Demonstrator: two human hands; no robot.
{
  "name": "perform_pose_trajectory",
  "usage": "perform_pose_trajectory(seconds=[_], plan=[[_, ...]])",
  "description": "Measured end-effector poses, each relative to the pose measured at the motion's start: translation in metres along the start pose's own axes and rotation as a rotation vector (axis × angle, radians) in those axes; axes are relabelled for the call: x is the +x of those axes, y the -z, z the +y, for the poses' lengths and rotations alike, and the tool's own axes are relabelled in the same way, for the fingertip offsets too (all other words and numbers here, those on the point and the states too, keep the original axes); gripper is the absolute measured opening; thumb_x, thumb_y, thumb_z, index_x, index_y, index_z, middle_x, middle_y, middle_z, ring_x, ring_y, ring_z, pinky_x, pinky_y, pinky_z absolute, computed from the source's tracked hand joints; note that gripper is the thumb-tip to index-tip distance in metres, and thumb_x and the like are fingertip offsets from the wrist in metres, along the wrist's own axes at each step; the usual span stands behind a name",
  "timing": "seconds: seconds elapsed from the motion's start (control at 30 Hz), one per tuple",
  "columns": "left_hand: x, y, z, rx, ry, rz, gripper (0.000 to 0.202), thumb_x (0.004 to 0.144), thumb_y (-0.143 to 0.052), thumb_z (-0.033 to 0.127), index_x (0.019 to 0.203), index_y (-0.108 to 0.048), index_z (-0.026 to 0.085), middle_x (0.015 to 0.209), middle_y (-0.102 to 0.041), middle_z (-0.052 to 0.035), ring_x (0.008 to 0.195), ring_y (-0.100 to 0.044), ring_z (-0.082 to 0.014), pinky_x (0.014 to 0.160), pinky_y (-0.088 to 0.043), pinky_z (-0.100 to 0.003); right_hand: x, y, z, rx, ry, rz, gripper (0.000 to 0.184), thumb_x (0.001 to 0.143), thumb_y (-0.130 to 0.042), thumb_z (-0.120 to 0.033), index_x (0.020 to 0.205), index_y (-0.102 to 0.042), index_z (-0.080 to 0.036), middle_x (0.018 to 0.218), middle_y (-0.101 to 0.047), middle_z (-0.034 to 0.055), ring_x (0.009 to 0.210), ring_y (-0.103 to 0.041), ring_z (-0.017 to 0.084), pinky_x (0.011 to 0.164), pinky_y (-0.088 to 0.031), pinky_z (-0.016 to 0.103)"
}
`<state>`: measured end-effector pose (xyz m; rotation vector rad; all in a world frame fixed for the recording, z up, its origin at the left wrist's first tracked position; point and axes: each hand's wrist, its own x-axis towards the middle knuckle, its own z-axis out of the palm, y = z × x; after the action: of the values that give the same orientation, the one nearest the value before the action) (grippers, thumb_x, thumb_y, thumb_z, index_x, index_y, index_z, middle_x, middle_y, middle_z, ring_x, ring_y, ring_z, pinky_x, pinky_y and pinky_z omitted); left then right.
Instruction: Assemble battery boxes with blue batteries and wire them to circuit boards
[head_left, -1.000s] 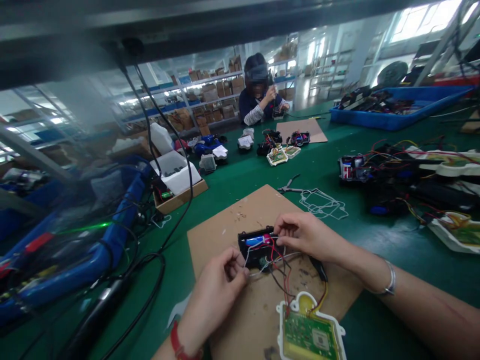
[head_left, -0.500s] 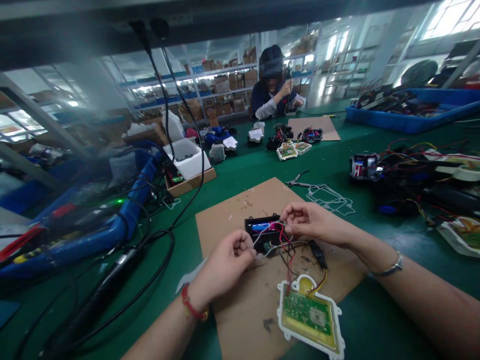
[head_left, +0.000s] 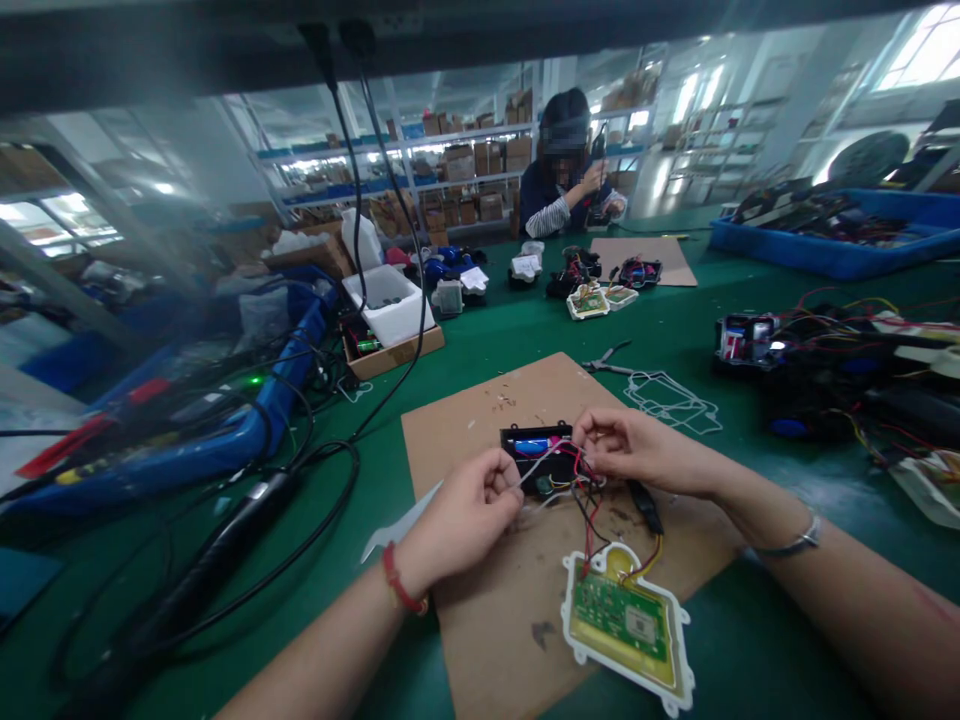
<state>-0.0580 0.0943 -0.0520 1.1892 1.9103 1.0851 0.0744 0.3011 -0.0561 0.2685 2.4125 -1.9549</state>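
A thin pale cord [head_left: 538, 461] is pinched in my left hand [head_left: 480, 505] and stretches up over the black housing [head_left: 551, 468]. My right hand [head_left: 630, 450] is closed at the housing's right end, its fingertips pinching among the red wires [head_left: 579, 458]. Inside the housing lies a blue cylindrical cell [head_left: 531, 446]. Red and black wires run down from it to a green circuit board [head_left: 626, 615] set in a white-rimmed, yellowish case. A black connector [head_left: 646, 508] with yellow leads lies below my right wrist.
A cardboard sheet [head_left: 502, 640] lies under the work. Behind it are pliers [head_left: 609, 358] and tangled white cord loops [head_left: 675, 398]. Blue bins [head_left: 832, 245] stand at both sides. Wired units [head_left: 750, 340] lie on the right. Across the table a person [head_left: 566, 175] works with a tool.
The view has shifted slightly, so everything sits a little further right. The pale cord now looks straighter between my left fingers and the housing. Both hands keep their pinch.
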Motion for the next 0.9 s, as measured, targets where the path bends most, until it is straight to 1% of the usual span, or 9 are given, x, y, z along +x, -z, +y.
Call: perform_pose_trajectory(seconds=[0.07, 0.2, 0.27, 0.33, 0.47, 0.6, 0.7, 0.8, 0.9], plan=[[0.0, -0.001, -0.003, 0.099, -0.007, 0.026, 0.005, 0.075, -0.048, 0.014, 0.073, -0.049, 0.019, 0.059, -0.052, 0.0042, 0.054, -0.049, -0.0107, 0.05, -0.033, -0.021, 0.002, 0.0, 0.002, -0.117, 0.017, 0.043, 0.018, 0.077, -0.064, -0.027, 0.088, -0.053, -0.017, 0.068, -0.057, -0.0011, 0.057, -0.051, 0.01, 0.051, -0.038, 0.022], [-0.001, -0.001, -0.005, 0.284, -0.074, 0.159, 0.006, 0.078, -0.048, 0.015, 0.075, -0.051, 0.019, 0.062, -0.051, 0.0035, 0.058, -0.045, -0.0123, 0.055, -0.029, -0.025, 0.003, 0.001, 0.001, -0.386, 0.089, 0.138, 0.009, 0.077, -0.061, -0.022, 0.082, -0.055, -0.018, 0.068, -0.059, 0.0, 0.059, -0.053, 0.012, 0.054, -0.042, 0.025], [-0.001, -0.001, -0.005, 0.342, -0.114, 0.224, 0.006, 0.079, -0.048, 0.016, 0.077, -0.051, 0.02, 0.067, -0.05, 0.0025, 0.062, -0.043, -0.0135, 0.059, -0.028, -0.027, 0.003, 0.001, 0.0, -0.506, 0.128, 0.162, 0.004, 0.078, -0.059, -0.02, 0.078, -0.055, -0.018, 0.066, -0.059, -0.0004, 0.058, -0.053, 0.012, 0.055, -0.042, 0.026], [-0.001, -0.002, -0.005, 0.367, -0.137, 0.264, 0.005, 0.081, -0.048, 0.017, 0.078, -0.051, 0.02, 0.07, -0.05, 0.0018, 0.065, -0.043, -0.0142, 0.062, -0.028, -0.028, 0.002, 0.0, -0.001, -0.557, 0.156, 0.171, 0.005, 0.079, -0.058, -0.021, 0.075, -0.056, -0.019, 0.065, -0.059, -0.0006, 0.058, -0.054, 0.012, 0.055, -0.042, 0.026], [-0.001, -0.004, -0.004, 0.319, -0.102, 0.26, 0.004, 0.082, -0.05, 0.019, 0.078, -0.051, 0.02, 0.069, -0.051, 0.003, 0.063, -0.045, -0.0127, 0.059, -0.031, -0.026, 0.002, -0.001, -0.001, -0.466, 0.105, 0.15, 0.008, 0.078, -0.06, -0.024, 0.074, -0.055, -0.019, 0.063, -0.059, -0.0007, 0.057, -0.054, 0.013, 0.054, -0.042, 0.026], [0.002, -0.002, -0.007, 0.2, -0.018, 0.177, 0.008, 0.082, -0.053, 0.024, 0.076, -0.052, 0.019, 0.065, -0.054, 0.004, 0.059, -0.05, -0.0111, 0.054, -0.036, -0.022, 0.004, -0.003, 0.001, -0.249, 0.022, 0.107, 0.015, 0.073, -0.066, -0.027, 0.074, -0.054, -0.019, 0.063, -0.057, -0.0009, 0.058, -0.053, 0.012, 0.054, -0.042, 0.026], [0.005, 0.0, -0.009, 0.143, 0.012, 0.161, 0.011, 0.082, -0.054, 0.028, 0.076, -0.053, 0.019, 0.064, -0.055, 0.0042, 0.058, -0.051, -0.0106, 0.053, -0.038, -0.021, 0.007, -0.005, 0.005, -0.183, 0.016, 0.192, 0.017, 0.072, -0.067, -0.029, 0.071, -0.053, -0.019, 0.062, -0.055, -0.0011, 0.056, -0.05, 0.011, 0.052, -0.04, 0.026], [0.008, 0.002, -0.011, 0.137, 0.02, 0.212, 0.014, 0.083, -0.053, 0.03, 0.075, -0.053, 0.019, 0.063, -0.053, 0.0045, 0.057, -0.049, -0.0104, 0.053, -0.036, -0.021, 0.011, -0.009, 0.009, -0.145, 0.031, 0.316, 0.02, 0.073, -0.067, -0.033, 0.073, -0.053, -0.018, 0.064, -0.055, -0.0003, 0.056, -0.05, 0.011, 0.052, -0.04, 0.026], [0.01, 0.002, -0.014, 0.147, 0.022, 0.252, 0.013, 0.083, -0.052, 0.03, 0.076, -0.053, 0.019, 0.061, -0.05, 0.0051, 0.056, -0.047, -0.0104, 0.053, -0.035, -0.022, 0.013, -0.012, 0.014, -0.063, 0.053, 0.374, 0.025, 0.071, -0.069, -0.034, 0.078, -0.051, -0.019, 0.066, -0.055, -0.0007, 0.058, -0.051, 0.011, 0.053, -0.042, 0.026]])
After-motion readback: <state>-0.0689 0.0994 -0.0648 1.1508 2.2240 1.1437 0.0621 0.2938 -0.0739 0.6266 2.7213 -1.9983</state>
